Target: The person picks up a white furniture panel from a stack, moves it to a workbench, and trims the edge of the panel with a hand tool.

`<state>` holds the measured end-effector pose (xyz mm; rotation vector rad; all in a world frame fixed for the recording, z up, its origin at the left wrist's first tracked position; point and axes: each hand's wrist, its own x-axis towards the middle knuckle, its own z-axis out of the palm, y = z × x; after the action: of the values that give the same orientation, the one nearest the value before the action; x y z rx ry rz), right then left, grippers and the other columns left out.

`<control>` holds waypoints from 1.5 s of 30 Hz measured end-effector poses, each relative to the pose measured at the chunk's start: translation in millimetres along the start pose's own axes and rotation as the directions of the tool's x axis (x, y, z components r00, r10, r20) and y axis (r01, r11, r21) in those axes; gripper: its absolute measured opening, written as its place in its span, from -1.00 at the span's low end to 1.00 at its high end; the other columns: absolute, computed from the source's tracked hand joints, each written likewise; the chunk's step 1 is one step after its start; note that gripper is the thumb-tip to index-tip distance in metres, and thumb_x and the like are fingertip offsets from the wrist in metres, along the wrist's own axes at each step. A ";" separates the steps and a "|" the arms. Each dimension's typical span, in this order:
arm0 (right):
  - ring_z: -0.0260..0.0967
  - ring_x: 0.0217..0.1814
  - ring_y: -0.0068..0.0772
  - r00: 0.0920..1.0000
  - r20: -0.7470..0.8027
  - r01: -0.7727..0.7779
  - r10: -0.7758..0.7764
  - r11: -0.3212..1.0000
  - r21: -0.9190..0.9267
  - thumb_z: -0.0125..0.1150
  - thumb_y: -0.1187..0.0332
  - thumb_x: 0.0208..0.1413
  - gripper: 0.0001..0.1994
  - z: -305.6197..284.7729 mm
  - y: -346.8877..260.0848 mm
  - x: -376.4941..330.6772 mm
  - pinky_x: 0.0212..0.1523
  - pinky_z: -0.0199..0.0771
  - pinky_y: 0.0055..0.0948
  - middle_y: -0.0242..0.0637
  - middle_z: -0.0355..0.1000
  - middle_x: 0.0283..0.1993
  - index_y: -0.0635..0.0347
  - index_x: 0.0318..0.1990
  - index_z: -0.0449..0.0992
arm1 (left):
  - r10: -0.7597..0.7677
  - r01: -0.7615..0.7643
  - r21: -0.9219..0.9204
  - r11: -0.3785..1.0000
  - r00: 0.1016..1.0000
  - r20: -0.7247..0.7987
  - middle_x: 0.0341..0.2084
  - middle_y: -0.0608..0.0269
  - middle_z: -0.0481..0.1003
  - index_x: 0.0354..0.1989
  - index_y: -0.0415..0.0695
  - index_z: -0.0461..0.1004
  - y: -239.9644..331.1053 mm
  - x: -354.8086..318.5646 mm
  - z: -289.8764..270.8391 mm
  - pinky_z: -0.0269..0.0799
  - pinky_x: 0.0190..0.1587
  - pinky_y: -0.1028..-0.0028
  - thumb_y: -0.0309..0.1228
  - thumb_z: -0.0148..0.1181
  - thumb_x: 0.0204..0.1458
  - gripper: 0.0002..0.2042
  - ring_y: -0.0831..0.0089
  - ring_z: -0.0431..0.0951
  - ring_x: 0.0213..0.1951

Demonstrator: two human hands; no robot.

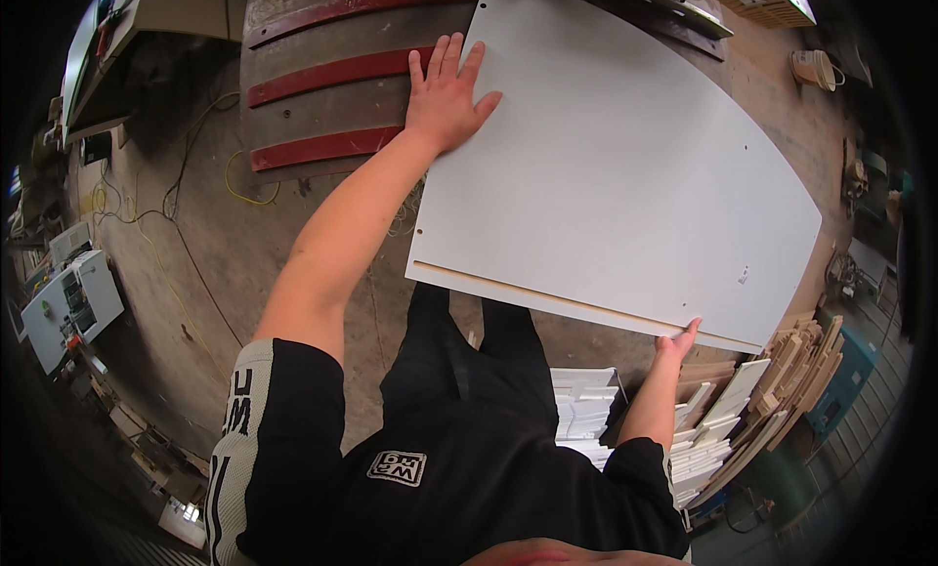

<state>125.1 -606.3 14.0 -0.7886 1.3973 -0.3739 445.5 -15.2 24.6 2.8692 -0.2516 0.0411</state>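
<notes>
A large white rectangular panel (616,166) with a narrow groove along its near edge and small drilled holes is held flat in front of me, above the floor. My left hand (447,92) lies flat on its top face at the far left edge, fingers spread. At the near right edge, my right hand (678,343) grips the board from below, its thumb over the rim. My black trousers and shirt show beneath the panel.
Grey conveyor bed with curved red strips (327,78) lies to the far left. Stacks of white panels (586,410) and wooden offcuts (791,380) stand at the lower right. Yellow cables (186,166) cross the concrete floor; a white machine (68,302) stands at left.
</notes>
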 end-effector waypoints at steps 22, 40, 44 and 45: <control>0.30 0.37 -0.10 0.995 0.080 0.039 -0.052 0.988 0.151 0.26 -0.06 0.23 -0.43 -24.5 8.6 18.9 0.40 0.28 0.04 -0.32 0.39 0.35 0.05 0.28 0.44 | -0.055 0.056 -0.067 0.996 0.998 0.009 0.51 0.11 0.00 0.55 0.00 -0.05 -2.4 6.3 0.3 -0.50 0.51 -0.16 0.15 -0.04 0.26 -0.21 0.20 -0.14 0.55; 0.38 0.29 -0.15 0.998 0.008 0.059 -0.059 0.997 -0.039 0.23 -0.11 0.25 -0.43 5.4 18.7 -7.9 0.29 0.41 0.00 -0.34 0.44 0.29 0.04 0.25 0.45 | -0.056 0.056 -0.052 0.997 0.998 -0.003 0.52 0.13 0.00 0.54 0.03 -0.03 -17.7 4.1 3.2 -0.52 0.50 -0.18 0.17 -0.05 0.25 -0.22 0.20 -0.15 0.55; 0.36 0.30 -0.15 0.998 0.030 0.060 -0.059 0.998 -0.034 0.21 -0.13 0.25 -0.41 2.9 17.7 -4.7 0.29 0.40 -0.02 -0.32 0.42 0.31 0.07 0.27 0.43 | -0.056 0.055 -0.048 0.997 0.998 -0.016 0.51 0.13 0.01 0.54 0.05 -0.02 -17.5 4.3 4.7 -0.51 0.50 -0.18 0.17 -0.05 0.25 -0.23 0.20 -0.14 0.55; 0.36 0.31 -0.15 0.998 0.031 0.055 -0.054 0.998 -0.033 0.21 -0.13 0.26 -0.41 2.4 17.1 -4.2 0.29 0.39 -0.02 -0.32 0.42 0.31 0.07 0.27 0.43 | -0.057 0.056 -0.051 0.997 0.998 -0.021 0.51 0.14 0.02 0.54 0.07 -0.01 -16.8 4.9 5.1 -0.51 0.50 -0.18 0.17 -0.05 0.25 -0.24 0.20 -0.14 0.55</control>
<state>123.1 -590.9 5.3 -0.8586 1.3592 -0.3805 453.2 -1.4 15.7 2.8224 -0.1644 0.0558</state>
